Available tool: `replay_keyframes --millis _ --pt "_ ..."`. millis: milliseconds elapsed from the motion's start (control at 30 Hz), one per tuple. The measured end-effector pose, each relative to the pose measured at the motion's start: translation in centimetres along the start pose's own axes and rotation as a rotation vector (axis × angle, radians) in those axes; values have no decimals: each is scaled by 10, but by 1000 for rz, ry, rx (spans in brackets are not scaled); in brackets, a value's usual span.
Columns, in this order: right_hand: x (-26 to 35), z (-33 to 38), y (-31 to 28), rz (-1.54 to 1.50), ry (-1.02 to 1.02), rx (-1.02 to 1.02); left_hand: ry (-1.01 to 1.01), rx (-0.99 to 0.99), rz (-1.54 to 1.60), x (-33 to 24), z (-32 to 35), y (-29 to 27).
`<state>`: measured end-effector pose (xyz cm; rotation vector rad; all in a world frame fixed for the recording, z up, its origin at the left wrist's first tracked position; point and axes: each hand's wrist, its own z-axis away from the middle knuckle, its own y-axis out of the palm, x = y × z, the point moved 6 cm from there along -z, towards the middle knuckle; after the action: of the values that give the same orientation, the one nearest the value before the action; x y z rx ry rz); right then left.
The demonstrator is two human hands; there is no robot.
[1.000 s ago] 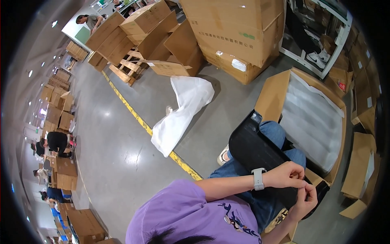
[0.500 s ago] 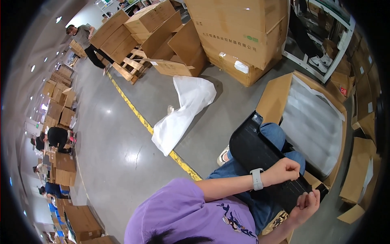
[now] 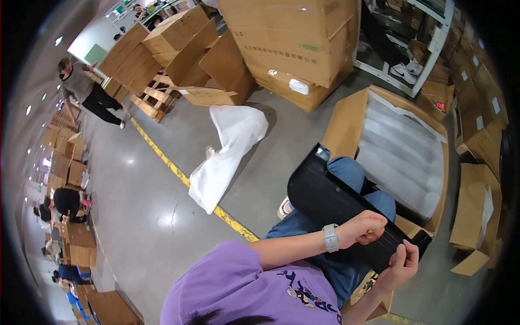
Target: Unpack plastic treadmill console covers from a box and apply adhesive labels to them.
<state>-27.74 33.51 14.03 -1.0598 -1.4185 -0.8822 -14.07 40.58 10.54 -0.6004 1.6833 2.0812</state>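
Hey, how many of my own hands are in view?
2. Your left hand, with a pale watch, is over the black panel; your right hand is near the panel's right end. Both show, though some fingers are partly hidden.

The panel (image 3: 325,196) lies across the person's legs (image 3: 382,205), the hands (image 3: 400,264) over its right half. Beyond the legs, to the right, an open carton (image 3: 345,123) holds a packing sheet (image 3: 401,157). Left of the carton, a wrap (image 3: 231,149) lies on the floor (image 3: 141,189), partly across a line (image 3: 234,222); behind the wrap stand cartons (image 3: 177,36) and a pallet (image 3: 154,98).
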Motion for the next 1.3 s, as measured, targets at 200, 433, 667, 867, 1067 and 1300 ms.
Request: replay_keyframes --millis 200,433,667,867,1067,1300 --pt "29 9 8 260 -171 6 58 -60 -153 0 -4 8" --pt "32 14 14 354 -258 -86 -98 17 -124 4 2 20" --pt "51 21 25 558 -498 -50 -109 -35 -61 13 -3 8" --pt "49 22 33 584 -616 38 293 -151 -433 -7 -4 9" --pt "38 14 31 403 -379 363 342 -149 -670 -17 -2 -1" --pt "23 12 12 293 -61 218 315 50 -806 -10 4 18"
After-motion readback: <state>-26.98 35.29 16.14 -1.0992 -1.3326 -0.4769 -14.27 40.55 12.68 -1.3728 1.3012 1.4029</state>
